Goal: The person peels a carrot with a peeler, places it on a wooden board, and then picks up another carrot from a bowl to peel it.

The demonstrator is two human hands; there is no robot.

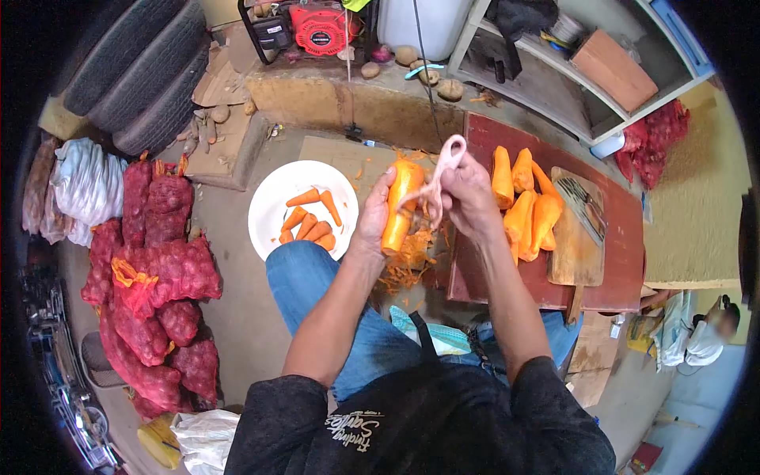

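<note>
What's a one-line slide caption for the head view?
Left hand holds a carrot while right hand works a pink peeler over it, peeled carrots beside.

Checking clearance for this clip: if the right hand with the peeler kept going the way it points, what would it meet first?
The right hand points left; its peeler already seems to touch the carrot held by the left hand. Depth is uncertain.
</note>
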